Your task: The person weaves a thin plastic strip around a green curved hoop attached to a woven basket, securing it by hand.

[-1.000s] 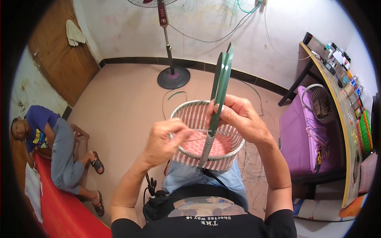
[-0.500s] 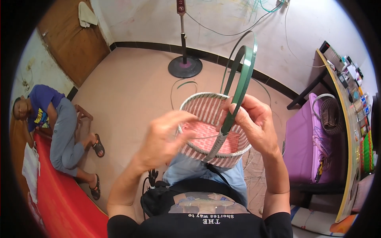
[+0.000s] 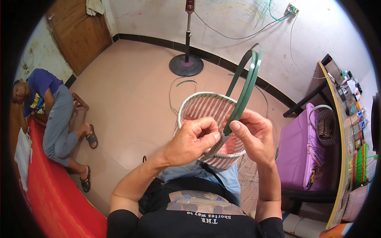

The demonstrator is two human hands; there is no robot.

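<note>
A woven basket (image 3: 202, 104) with reddish and pale stripes rests on my lap, its pink bottom showing inside. A tall green handle (image 3: 245, 90) arches up from it, and the near lower end is wrapped with a pale narrow strip (image 3: 214, 150). My right hand (image 3: 254, 135) grips the green handle just above the wrapping, thumb on its near face. My left hand (image 3: 194, 139) is closed in a pinch against the handle at the top of the wrapping. The strip's free end is mostly hidden by those fingers.
A fan stand (image 3: 186, 65) stands ahead near the wall. On the right are a purple box (image 3: 295, 146) with a small basket on it and a cluttered table (image 3: 337, 190). At left, a person (image 3: 59, 119) sits beside a red-covered surface (image 3: 55, 190). Loose strips lie on the floor.
My left hand has moved right and in to the handle, its fingers closing there; before, it was blurred with a thin strip running to it. The right hand still grips the handle.
</note>
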